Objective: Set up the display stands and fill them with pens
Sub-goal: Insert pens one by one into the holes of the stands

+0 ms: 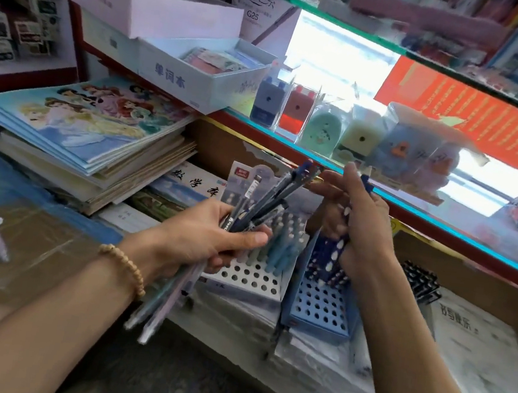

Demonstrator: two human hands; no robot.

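My left hand (210, 239) grips a bundle of pens (260, 203), dark blue at the top, pale barrels sticking out below my wrist. Behind it stands a white display stand (247, 280) with a grid of holes; its back rows hold light blue pens (281, 241). To its right a blue display stand (319, 308) tilts, with dark blue spotted pens (327, 263) in its rear holes. My right hand (362, 219) holds one dark blue spotted pen upright above the blue stand.
Both stands sit on stacks of paper pads (312, 366). A pile of picture notebooks (89, 129) lies at the left. A glass shelf (413, 202) with boxed pencil sharpeners (294, 112) runs behind. A cardboard box (468, 287) holds black pens at the right.
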